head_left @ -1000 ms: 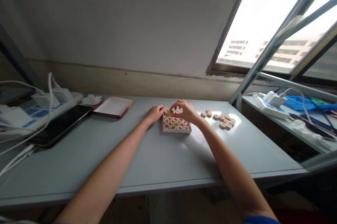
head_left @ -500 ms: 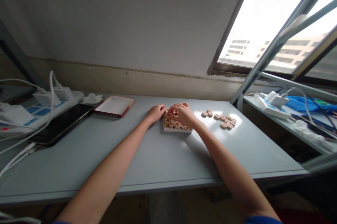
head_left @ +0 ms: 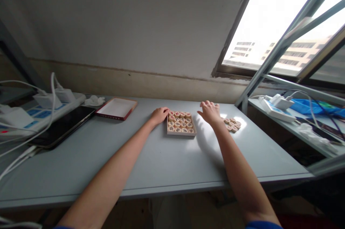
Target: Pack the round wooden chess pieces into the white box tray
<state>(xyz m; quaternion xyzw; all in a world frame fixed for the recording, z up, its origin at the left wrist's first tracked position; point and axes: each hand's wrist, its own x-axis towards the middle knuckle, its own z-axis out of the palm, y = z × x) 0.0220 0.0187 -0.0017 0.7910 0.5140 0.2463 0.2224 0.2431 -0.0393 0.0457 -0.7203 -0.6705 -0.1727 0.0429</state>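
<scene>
A shallow box (head_left: 181,133) lies on the table, filled with rows of round wooden Chinese chess pieces (head_left: 183,125). Red characters mark the far row and black ones show on the nearer rows. At the box's far left corner, the curled fingers of my left hand (head_left: 160,115) hold its edge. To the right of the box, my right hand (head_left: 210,112) hovers with fingers spread and nothing visible in it. Beyond its wrist lies a loose group of chess pieces (head_left: 232,125), partly hidden by that hand.
The red-edged box lid (head_left: 116,108) lies with its white inside up at the left. A dark tablet-like device (head_left: 67,125), white cables and a power strip (head_left: 78,100) occupy the far left. A metal frame post (head_left: 249,97) and side shelf (head_left: 304,128) stand at the right.
My right hand has moved right, off the box toward the loose pieces, and its fingers have spread. The far row of pieces is now uncovered. My left hand stays at the box's corner.
</scene>
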